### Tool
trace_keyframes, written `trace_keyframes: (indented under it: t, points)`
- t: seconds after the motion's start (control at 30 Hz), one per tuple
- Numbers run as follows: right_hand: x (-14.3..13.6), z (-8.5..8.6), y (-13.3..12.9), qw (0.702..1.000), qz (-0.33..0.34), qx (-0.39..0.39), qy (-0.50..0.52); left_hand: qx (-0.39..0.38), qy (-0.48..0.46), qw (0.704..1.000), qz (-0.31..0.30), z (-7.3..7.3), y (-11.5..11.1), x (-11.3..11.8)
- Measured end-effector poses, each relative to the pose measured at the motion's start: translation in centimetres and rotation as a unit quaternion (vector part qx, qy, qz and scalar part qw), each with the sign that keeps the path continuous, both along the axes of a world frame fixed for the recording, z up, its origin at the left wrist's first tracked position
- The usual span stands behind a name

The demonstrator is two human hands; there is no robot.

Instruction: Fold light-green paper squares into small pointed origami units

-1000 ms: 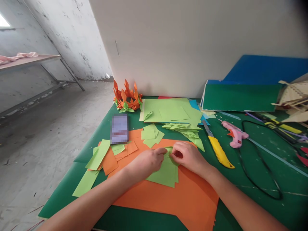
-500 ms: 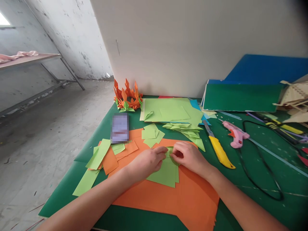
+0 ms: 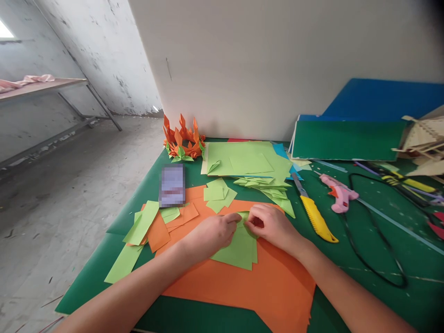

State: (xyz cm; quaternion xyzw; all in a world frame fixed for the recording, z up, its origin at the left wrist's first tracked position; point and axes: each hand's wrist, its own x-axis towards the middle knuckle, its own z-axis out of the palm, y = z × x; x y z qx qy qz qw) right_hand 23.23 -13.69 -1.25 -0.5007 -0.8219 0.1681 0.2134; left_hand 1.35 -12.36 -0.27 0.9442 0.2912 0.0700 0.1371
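Observation:
My left hand (image 3: 212, 233) and my right hand (image 3: 268, 223) face each other over the middle of the work surface, fingertips pinched. Between them is a small piece of light green paper (image 3: 244, 217), partly covered by the fingers; its folds are hard to make out. Right under the hands lie several green paper squares (image 3: 236, 255), stacked a little askew. Those squares rest on a large orange paper sheet (image 3: 274, 282). Just beyond the hands are more loose green squares (image 3: 215, 193) and a pile of folded green paper pieces (image 3: 265, 186).
An orange-and-green folded-paper crown (image 3: 183, 145) stands at the back left, behind a blurred rectangular object (image 3: 172, 185). Green and orange paper pieces (image 3: 157, 231) lie left. To the right are a yellow utility knife (image 3: 317, 219), a pink glue gun (image 3: 342, 194) and its black cord (image 3: 385, 282).
The fingers of my left hand have shifted very slightly at the green paper. Otherwise both hands keep their place, and the view has moved a touch.

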Motion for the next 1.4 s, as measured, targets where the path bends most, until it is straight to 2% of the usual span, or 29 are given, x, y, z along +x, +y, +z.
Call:
trace_keyframes:
  t: [0.2, 0.47, 0.77, 0.97, 1.1, 1.23, 1.4]
  points:
    - [0.0, -0.2, 0.0, 1.0, -0.002, 0.002, -0.007, 0.01, 0.014, 1.0, -0.014, 0.0, 0.1, 0.0]
    - [-0.2, 0.2, -0.2, 1.0, -0.008, -0.01, 0.003, 0.08, 0.088, 0.992, -0.036, 0.1, 0.1, 0.0]
    - [0.9, 0.6, -0.1, 0.998, 0.063, 0.002, -0.012, 0.094, 0.133, 0.986, -0.047, 0.8, -0.1, 0.1]
    - [2.7, 1.0, 0.2, 0.993, 0.114, 0.005, -0.041, 0.09, 0.11, 0.989, -0.043, 1.1, -0.3, 0.2]
    - [3.0, 1.0, 0.3, 0.99, 0.133, 0.023, -0.031, 0.08, 0.078, 0.993, -0.048, 1.3, -0.3, 0.3]
    - [2.4, 0.7, 0.2, 0.991, 0.112, 0.066, 0.015, 0.07, 0.074, 0.994, -0.043, 1.2, -0.4, 0.3]
    - [1.6, -0.4, 0.6, 0.992, 0.006, 0.087, 0.087, 0.032, 0.023, 0.998, -0.051, 1.4, -0.2, 0.3]
